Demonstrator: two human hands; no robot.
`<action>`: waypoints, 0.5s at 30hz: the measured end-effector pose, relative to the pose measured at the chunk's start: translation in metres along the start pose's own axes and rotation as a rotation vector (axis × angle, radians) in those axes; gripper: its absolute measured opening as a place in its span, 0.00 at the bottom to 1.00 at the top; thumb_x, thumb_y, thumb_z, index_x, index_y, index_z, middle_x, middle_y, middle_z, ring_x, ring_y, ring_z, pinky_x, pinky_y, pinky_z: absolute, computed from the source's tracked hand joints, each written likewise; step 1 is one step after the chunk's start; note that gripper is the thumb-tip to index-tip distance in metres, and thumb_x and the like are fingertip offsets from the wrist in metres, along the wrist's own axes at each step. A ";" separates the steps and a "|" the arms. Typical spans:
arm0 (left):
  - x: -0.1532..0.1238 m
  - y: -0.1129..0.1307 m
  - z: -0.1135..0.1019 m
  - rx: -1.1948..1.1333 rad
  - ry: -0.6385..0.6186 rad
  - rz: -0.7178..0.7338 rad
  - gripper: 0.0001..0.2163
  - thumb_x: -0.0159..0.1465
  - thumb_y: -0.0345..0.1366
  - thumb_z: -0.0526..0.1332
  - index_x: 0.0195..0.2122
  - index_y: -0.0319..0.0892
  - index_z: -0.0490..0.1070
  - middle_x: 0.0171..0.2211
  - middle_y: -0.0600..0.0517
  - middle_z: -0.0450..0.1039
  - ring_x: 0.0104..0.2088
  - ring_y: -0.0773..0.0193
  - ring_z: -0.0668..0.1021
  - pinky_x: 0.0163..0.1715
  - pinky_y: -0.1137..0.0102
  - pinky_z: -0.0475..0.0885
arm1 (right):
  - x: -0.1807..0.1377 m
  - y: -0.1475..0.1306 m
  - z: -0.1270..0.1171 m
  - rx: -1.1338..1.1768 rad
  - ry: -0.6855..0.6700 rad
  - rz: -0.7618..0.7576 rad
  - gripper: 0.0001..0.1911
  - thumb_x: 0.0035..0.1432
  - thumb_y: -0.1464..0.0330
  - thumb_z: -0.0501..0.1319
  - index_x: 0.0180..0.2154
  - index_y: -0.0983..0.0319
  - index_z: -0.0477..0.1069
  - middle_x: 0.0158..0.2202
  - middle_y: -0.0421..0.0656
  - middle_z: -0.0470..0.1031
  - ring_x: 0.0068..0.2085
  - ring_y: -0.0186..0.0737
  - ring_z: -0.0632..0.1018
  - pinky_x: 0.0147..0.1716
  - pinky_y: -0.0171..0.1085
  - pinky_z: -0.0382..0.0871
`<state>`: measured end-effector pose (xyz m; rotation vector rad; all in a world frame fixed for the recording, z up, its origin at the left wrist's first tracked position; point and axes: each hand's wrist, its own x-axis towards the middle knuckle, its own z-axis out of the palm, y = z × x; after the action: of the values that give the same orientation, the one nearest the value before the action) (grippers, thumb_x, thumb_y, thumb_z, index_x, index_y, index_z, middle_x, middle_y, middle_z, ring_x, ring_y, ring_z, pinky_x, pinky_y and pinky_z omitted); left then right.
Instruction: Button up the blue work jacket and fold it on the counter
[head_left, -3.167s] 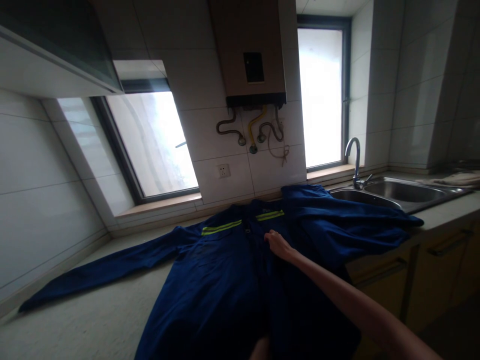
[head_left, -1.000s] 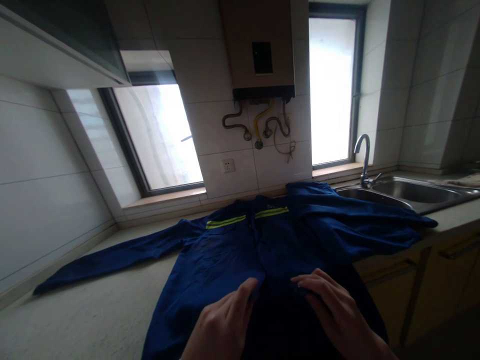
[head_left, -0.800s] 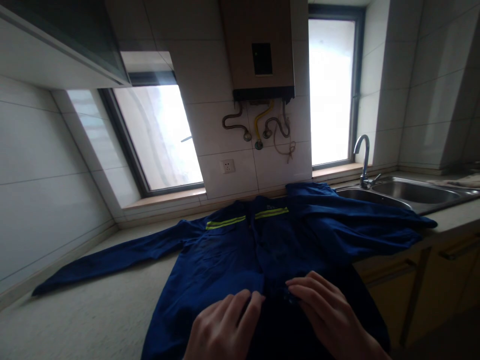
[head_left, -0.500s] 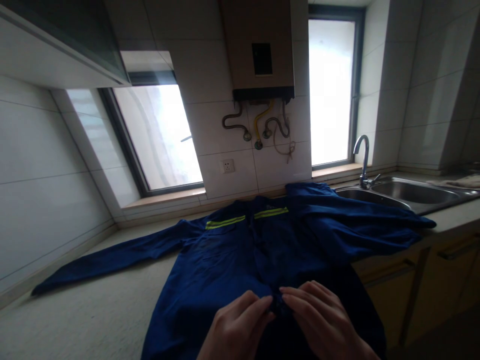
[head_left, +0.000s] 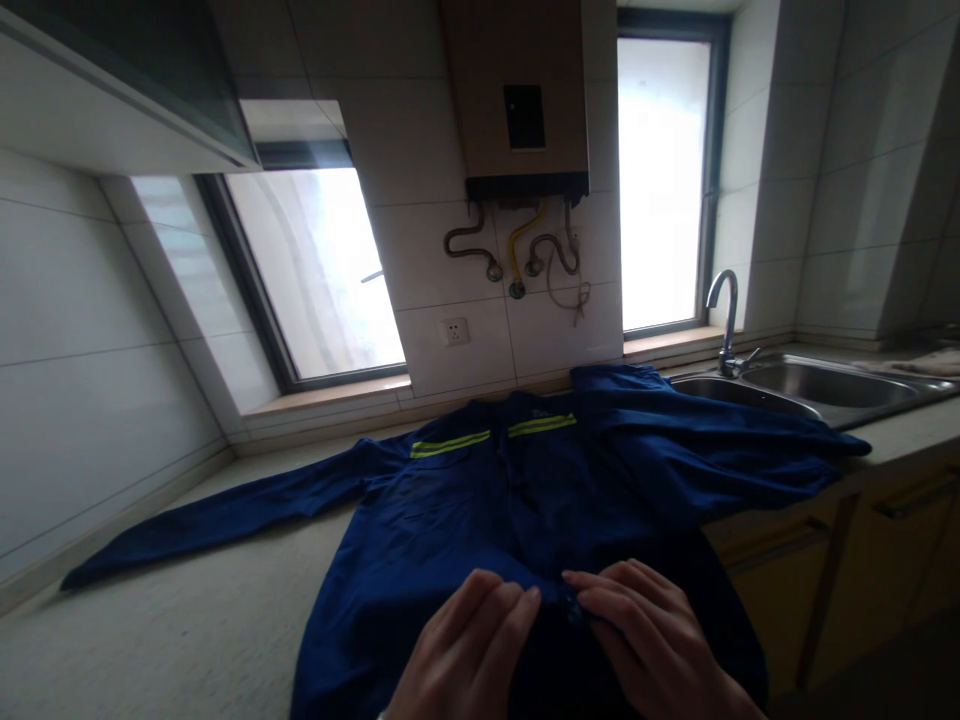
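Pale ctr (head_left: pixel 187 630) ran under creased jacket (head_left: pixel 424 530), tile wall (head_left: pixel 420 255) behind, steel sink (head_left: pixel 832 382) to its R; L hand (head_left: pixel 469 645) & R hand (head_left: pixel 652 635) pinched jacket cloth.

One left hand (head_left: pixel 469 645) and one right hand (head_left: pixel 652 635) near, one blue jacket (head_left: pixel 465 515), two yellow-green chest bands (head_left: pixel 450 444); far — two windows (head_left: pixel 664 190), one wall heater (head_left: pixel 517 90), one yellow pipe (head_left: pixel 517 240); far right — one faucet (head_left: pixel 725 325), two sink basins (head_left: pixel 832 380).
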<state>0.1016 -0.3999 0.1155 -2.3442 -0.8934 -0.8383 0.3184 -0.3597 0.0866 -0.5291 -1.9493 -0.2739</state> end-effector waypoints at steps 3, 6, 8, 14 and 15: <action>-0.003 0.001 -0.003 0.094 -0.006 0.024 0.15 0.65 0.27 0.49 0.50 0.40 0.69 0.39 0.49 0.76 0.44 0.64 0.76 0.47 0.72 0.73 | 0.001 0.000 -0.002 -0.025 0.007 -0.011 0.09 0.63 0.74 0.50 0.40 0.62 0.67 0.38 0.42 0.79 0.31 0.33 0.78 0.37 0.33 0.71; -0.001 0.002 -0.004 0.129 -0.002 0.032 0.14 0.66 0.27 0.50 0.49 0.41 0.70 0.38 0.50 0.76 0.44 0.65 0.76 0.46 0.73 0.73 | 0.002 -0.001 -0.002 -0.023 0.016 -0.020 0.08 0.63 0.74 0.51 0.40 0.62 0.67 0.38 0.42 0.80 0.30 0.32 0.78 0.36 0.32 0.71; 0.002 0.003 -0.004 0.130 0.004 0.038 0.14 0.66 0.27 0.50 0.48 0.41 0.70 0.37 0.50 0.76 0.43 0.65 0.76 0.46 0.73 0.73 | 0.003 -0.001 -0.002 -0.010 0.003 -0.021 0.08 0.63 0.74 0.52 0.41 0.62 0.67 0.38 0.42 0.80 0.30 0.32 0.78 0.36 0.32 0.71; 0.003 0.000 0.006 0.138 0.106 0.091 0.14 0.66 0.26 0.48 0.46 0.40 0.71 0.34 0.51 0.76 0.38 0.67 0.76 0.42 0.75 0.73 | 0.002 -0.001 -0.003 0.032 -0.026 0.000 0.08 0.63 0.73 0.52 0.42 0.62 0.68 0.37 0.42 0.79 0.32 0.31 0.79 0.36 0.30 0.71; 0.003 -0.001 0.009 0.141 0.132 0.100 0.14 0.66 0.26 0.47 0.45 0.40 0.71 0.34 0.51 0.76 0.38 0.67 0.75 0.41 0.76 0.73 | 0.002 -0.001 -0.003 0.035 -0.023 0.008 0.08 0.64 0.73 0.52 0.42 0.62 0.68 0.37 0.41 0.79 0.33 0.31 0.79 0.37 0.30 0.72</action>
<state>0.1059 -0.3928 0.1113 -2.1654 -0.7486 -0.8498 0.3196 -0.3610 0.0898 -0.5188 -1.9702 -0.2289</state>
